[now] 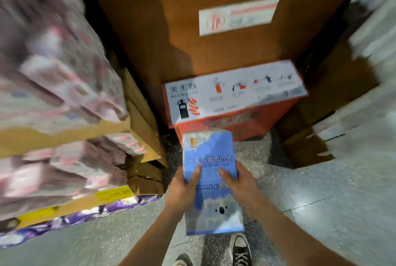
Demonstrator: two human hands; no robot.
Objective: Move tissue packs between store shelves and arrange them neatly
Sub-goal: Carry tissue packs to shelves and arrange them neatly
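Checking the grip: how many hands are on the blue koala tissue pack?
2: the left hand grips the blue koala pack at its left edge, the right hand at its right edge.

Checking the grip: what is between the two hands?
Head view: the blue koala-print plastic tissue pack, gripped at its sides by the left hand and right hand.

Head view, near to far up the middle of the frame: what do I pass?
Black sneaker → blue tissue pack, held by left hand and right hand → red fire-extinguisher box → white sign on brown panel.
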